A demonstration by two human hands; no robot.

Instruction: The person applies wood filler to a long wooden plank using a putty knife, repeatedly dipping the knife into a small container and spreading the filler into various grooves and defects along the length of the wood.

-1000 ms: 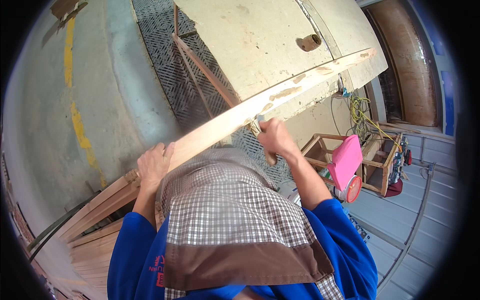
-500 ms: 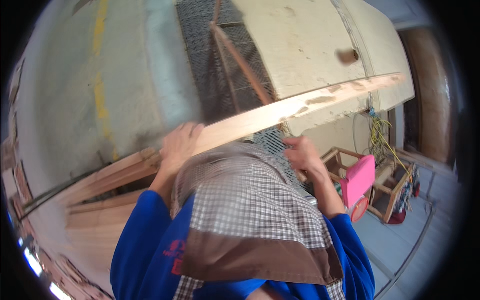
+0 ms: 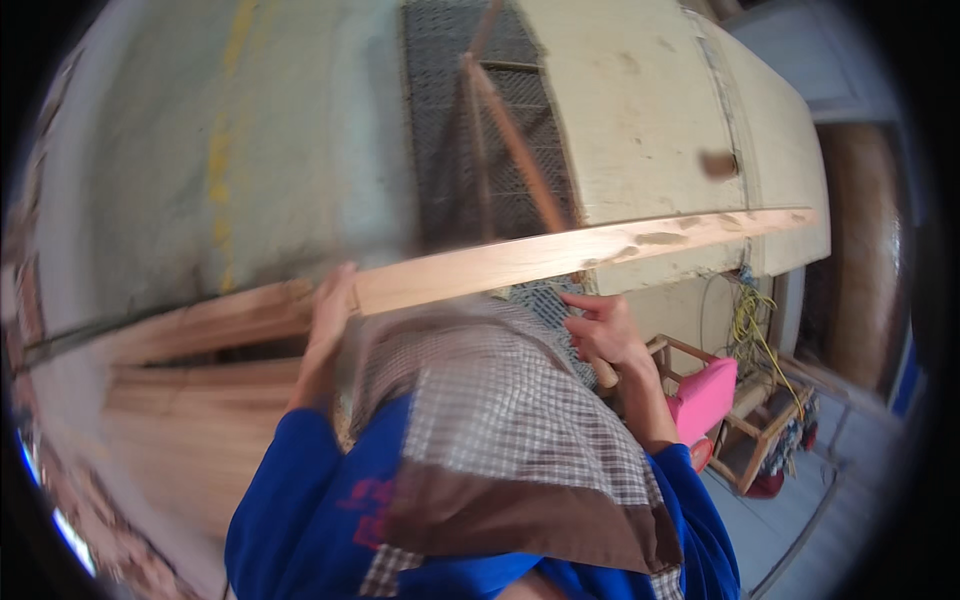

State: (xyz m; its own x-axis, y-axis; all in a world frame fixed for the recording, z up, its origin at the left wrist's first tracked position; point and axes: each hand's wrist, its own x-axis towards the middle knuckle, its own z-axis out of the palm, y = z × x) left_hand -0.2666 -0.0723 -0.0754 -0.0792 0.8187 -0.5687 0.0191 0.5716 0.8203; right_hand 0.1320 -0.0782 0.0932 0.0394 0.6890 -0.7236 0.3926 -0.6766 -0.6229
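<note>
– Where does the pale wooden board [image 3: 560, 250] lie?

– Crosswise in front of the person, its left end nearer and its right end farther, reaching over the cream surface [image 3: 640, 120]. Brown patches mark its right half. Whether it rests on that surface or only passes over it, I can't tell

– And the hands?

– The left hand [image 3: 334, 305] is closed over the board's left end; blur hides how each finger sits. The right hand [image 3: 607, 330] is curled round a wooden handle [image 3: 604, 372], near the board's middle but apart from it. The handle's butt pokes out on the near side of the fist; I can't make out the tool's other end

– What lies close by?

– More timber [image 3: 200, 425] on the near left, and a checked apron [image 3: 530, 420] on the person, between the forearms. A ribbed dark mat [image 3: 440, 150] shows on the far side of the board

– Farther out?

– A brown cylinder [image 3: 717, 164], blurred, on the surface at the far right. Nearer on the right, a bright pink thing [image 3: 705, 398] beside wooden frames [image 3: 762, 447], with a tangle of yellow cable [image 3: 752, 325] just beyond
</note>
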